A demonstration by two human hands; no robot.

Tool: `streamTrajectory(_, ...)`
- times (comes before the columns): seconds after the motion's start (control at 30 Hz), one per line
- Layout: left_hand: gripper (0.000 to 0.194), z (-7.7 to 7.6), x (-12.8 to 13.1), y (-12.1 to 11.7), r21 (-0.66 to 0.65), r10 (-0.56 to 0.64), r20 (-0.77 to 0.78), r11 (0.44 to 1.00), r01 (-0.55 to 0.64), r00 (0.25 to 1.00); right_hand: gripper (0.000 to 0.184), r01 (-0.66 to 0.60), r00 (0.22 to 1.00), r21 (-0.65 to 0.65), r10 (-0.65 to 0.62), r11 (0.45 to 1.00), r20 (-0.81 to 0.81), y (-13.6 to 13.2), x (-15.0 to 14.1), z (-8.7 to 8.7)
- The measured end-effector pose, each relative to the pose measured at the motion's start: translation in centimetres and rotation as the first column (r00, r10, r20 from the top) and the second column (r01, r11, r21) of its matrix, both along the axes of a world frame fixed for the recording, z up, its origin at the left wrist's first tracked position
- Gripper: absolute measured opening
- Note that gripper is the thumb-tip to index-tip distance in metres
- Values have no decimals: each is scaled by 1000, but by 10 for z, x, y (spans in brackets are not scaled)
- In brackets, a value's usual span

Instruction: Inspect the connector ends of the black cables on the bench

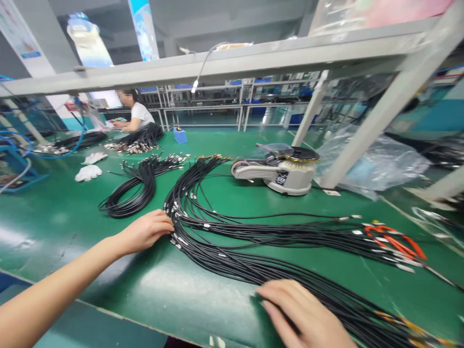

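Green tabletop (pixel 54 227), black cable bundle (pixel 275 237) with ends lined up: left hand (pixel 145 233) at 9 o'clock, right hand (pixel 304 314) at 6, fingers open, pressing it flat.

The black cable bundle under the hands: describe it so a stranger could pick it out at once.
On the green workbench, find the long spread of black cables nearest the edge, under the person's left hand and right hand. Unlike the tighter coiled bundle beyond it, this one fans out wide, with metal-tipped ends by the left hand and orange cables at the far end.
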State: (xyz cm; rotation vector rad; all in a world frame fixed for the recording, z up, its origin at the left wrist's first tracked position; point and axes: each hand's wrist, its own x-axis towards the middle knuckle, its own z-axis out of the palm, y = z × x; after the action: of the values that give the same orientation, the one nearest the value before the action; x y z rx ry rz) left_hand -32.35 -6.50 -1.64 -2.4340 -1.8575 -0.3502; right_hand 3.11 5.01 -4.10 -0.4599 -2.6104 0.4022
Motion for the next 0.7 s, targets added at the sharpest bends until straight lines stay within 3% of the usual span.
streamTrajectory(0.13,24,9,-1,2,-15,-25,15,1000,25,1000,28,34,999,-39,-34,999,-9,-16,-47,1)
streamTrajectory(0.23,24,10,-2,2,-36,-32,21,999,33,999,18,85,996,-34,-84,996,21,-15,-67,-1)
streamTrajectory(0.37,22,10,-7,5,9,12,121,1000,-13,993,14,60,996,-32,-62,998,-61,-15,-83,6)
streamTrajectory(0.53,20,8,-9,11,18,42,232,999,-47,972,4,31,999,-108,-34,994,-29,-20,-90,14)
streamTrajectory(0.63,23,1,-10,10,-58,-2,211,998,15,977,8,41,999,-264,-41,964,4,-23,-81,26)
streamTrajectory(0.7,24,-5,-11,8,-59,3,211,998,10,978,9,60,990,-354,-11,933,141,-24,-67,38)
